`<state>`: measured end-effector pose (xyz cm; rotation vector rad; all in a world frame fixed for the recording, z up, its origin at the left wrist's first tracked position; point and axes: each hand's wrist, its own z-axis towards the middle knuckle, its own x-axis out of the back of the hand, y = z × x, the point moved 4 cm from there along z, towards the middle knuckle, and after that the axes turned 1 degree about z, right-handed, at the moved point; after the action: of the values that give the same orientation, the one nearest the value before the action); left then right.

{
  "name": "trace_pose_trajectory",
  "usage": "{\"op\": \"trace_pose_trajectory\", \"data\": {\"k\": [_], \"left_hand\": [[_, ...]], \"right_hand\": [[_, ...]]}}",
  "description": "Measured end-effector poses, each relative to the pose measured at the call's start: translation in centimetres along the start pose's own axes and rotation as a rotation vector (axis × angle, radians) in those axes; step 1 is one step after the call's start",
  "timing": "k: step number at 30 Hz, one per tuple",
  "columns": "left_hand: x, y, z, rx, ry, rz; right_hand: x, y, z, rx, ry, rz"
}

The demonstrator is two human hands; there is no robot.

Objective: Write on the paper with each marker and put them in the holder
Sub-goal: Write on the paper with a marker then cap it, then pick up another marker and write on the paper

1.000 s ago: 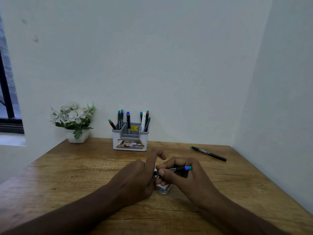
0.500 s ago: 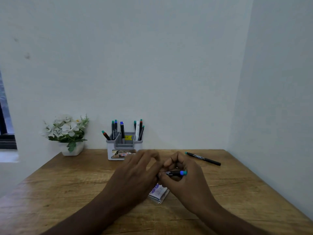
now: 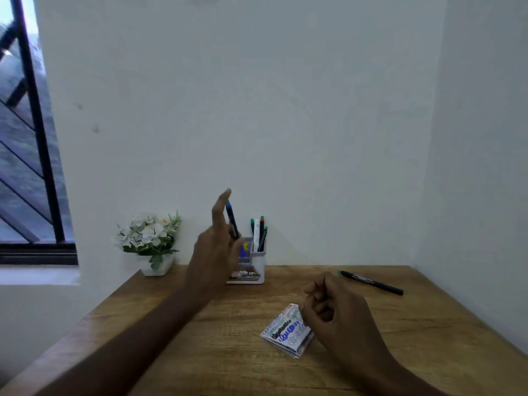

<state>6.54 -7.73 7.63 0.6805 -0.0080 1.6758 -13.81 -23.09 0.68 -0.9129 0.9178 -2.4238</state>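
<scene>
My left hand (image 3: 214, 252) is raised in front of the grey and white marker holder (image 3: 257, 264) at the back of the desk. It grips a dark marker (image 3: 232, 220) with a teal end, held nearly upright over the holder's left side. Several markers (image 3: 259, 234) stand in the holder's right compartment; the left part is hidden by my hand. The small folded paper (image 3: 287, 330), covered with coloured scribbles, lies on the wooden desk (image 3: 200, 338). My right hand (image 3: 334, 312) rests loosely curled beside the paper's right edge, holding nothing. A black marker (image 3: 371, 282) with a green end lies at the right rear.
A white pot of white flowers (image 3: 150, 238) stands at the back left of the desk. White walls close off the back and right side. A barred window (image 3: 25, 138) is at the far left.
My left hand took the teal-ended marker from between both hands and lifted it up to the holder. My right hand let go and stayed by the paper, which now shows.
</scene>
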Motion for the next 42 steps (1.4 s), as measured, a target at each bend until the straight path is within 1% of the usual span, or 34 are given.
{"op": "trace_pose_trajectory", "data": {"k": [3, 6, 10, 15, 18, 20, 22, 24, 25, 26, 27, 29, 30, 32, 33, 35, 38, 42], "left_hand": [[0.9, -2.1, 3.6, 0.015, 0.046, 0.073], [0.5, -4.7, 5.3, 0.070, 0.063, 0.124], [-1.1, -7.5, 4.9, 0.210, 0.056, 0.231], [-2.7, -9.3, 3.8, 0.237, 0.046, 0.332], [-2.5, -9.5, 2.9, 0.253, 0.037, 0.334], [-1.9, -8.8, 2.3, 0.220, 0.058, 0.444], [-1.1, -7.0, 1.6, 0.132, 0.102, 0.576], [-0.2, -4.4, 0.7, -0.003, 0.137, 0.604], [-0.1, -3.1, 0.0, -0.064, 0.120, 0.575], [-0.2, -2.0, -0.9, -0.107, 0.070, 0.508], [-0.6, -1.0, -2.0, -0.125, -0.018, 0.404], [-1.6, 0.8, -4.5, -0.095, -0.253, 0.173], [-2.3, 1.5, -5.9, -0.066, -0.367, 0.107], [-3.7, 2.4, -8.2, -0.024, -0.543, 0.103], [-4.3, 2.7, -9.1, -0.027, -0.602, 0.121], [-5.3, 3.2, -10.2, -0.056, -0.671, 0.136], [-5.9, 3.2, -10.6, -0.059, -0.730, 0.121], [-5.8, 3.3, -10.5, -0.064, -0.735, 0.083]], "right_hand": [[0.1, -0.1, 0.0, 0.028, -0.015, -0.023], [0.3, -0.2, 0.0, 0.041, -0.025, -0.023], [0.1, 0.0, -0.1, 0.053, -0.041, -0.041], [-0.2, 0.2, -0.1, 0.061, -0.117, -0.106], [-0.1, 0.3, -0.1, 0.049, -0.134, -0.127], [-0.1, 0.4, -0.1, 0.044, -0.140, -0.143], [0.1, 0.5, 0.1, 0.040, -0.136, -0.166], [0.6, 0.9, 0.6, 0.044, -0.114, -0.195], [0.8, 1.2, 0.8, 0.043, -0.095, -0.213], [1.1, 1.6, 1.2, 0.036, -0.077, -0.233], [1.3, 2.2, 1.6, 0.018, -0.059, -0.255], [1.9, 3.8, 2.7, -0.021, -0.041, -0.316], [2.2, 4.7, 3.2, -0.026, -0.035, -0.358], [3.0, 6.2, 4.1, -0.023, -0.023, -0.446], [3.3, 7.0, 4.6, -0.031, -0.025, -0.502], [4.3, 8.4, 5.2, -0.059, -0.031, -0.608], [5.5, 10.5, 5.8, -0.119, -0.050, -0.713], [5.6, 12.4, 6.0, -0.285, -0.198, -0.831]]}}
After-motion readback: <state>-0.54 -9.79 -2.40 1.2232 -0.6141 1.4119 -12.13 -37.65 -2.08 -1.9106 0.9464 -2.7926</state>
